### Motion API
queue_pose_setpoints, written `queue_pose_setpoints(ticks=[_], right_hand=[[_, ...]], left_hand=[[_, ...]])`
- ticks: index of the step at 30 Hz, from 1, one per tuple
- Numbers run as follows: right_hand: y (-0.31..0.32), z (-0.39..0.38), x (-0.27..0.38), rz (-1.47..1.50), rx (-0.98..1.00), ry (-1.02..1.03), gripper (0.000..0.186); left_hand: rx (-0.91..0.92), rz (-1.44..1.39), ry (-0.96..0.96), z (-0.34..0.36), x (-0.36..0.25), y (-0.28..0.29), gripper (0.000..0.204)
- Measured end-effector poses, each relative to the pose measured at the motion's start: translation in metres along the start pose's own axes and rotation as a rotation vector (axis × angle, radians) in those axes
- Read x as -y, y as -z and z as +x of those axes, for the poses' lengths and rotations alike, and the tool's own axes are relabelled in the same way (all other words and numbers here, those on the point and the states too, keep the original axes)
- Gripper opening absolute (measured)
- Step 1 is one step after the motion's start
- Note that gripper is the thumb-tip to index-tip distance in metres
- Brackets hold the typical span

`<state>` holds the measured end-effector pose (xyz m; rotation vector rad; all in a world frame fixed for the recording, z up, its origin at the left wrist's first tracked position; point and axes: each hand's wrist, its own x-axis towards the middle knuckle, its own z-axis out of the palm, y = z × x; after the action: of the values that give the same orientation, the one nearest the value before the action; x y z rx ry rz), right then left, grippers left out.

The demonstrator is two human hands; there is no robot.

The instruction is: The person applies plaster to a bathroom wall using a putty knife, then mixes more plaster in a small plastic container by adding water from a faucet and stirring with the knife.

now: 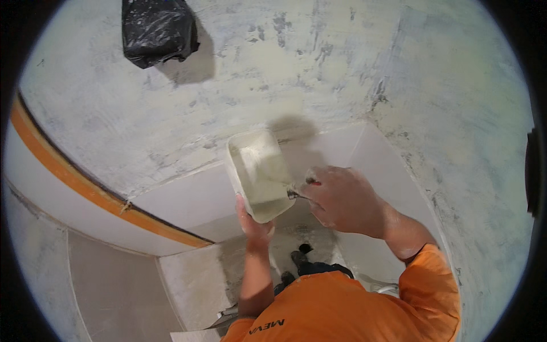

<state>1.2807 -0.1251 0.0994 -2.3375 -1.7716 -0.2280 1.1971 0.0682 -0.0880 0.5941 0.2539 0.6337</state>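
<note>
My left hand point(253, 222) supports a pale rectangular tub point(232, 171) from below at its near end, with the fingers along its side. Smooth creamy off-white material point(259, 165) coats the inside of the tub. At the tub's right edge, my right hand point(347, 199) is closed around a tool point(293, 194) with a thin metal neck and a bit of red by the grip. The tool's working end points into the tub, and its kind is hard to make out. Pale smears mark the fingers of my right hand.
A patchy, pale-coated wall point(256, 68) rises ahead and meets another wall at the right. A black plastic-wrapped object point(159, 31) is on it at the upper left. An orange-edged band point(74, 171) runs along the left. Dark shoes point(299, 258) stand on the stained floor below.
</note>
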Motion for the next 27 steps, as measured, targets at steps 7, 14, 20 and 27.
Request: queue_pose_setpoints(ticks=[7, 14, 20, 27], right_hand=[[-0.028, -0.054, -0.044, 0.996, -0.164, -0.554, 0.038], [-0.105, -0.077, -0.069, 2.105, -0.356, -0.59, 0.024], [-0.096, -0.06, -0.085, 2.131, -0.321, -0.423, 0.02], [-0.153, -0.005, -0.172, 0.856, -0.653, -0.469, 0.024]], left_hand=[[-0.022, -0.201, 0.124, -0.003, 0.031, -0.024, 0.056], [0.122, -0.14, 0.141, 0.001, 0.043, -0.037, 0.055], [0.139, -0.113, 0.137, -0.006, 0.038, -0.063, 0.066], [0.01, -0.161, -0.043, -0.016, 0.02, -0.049, 0.068]])
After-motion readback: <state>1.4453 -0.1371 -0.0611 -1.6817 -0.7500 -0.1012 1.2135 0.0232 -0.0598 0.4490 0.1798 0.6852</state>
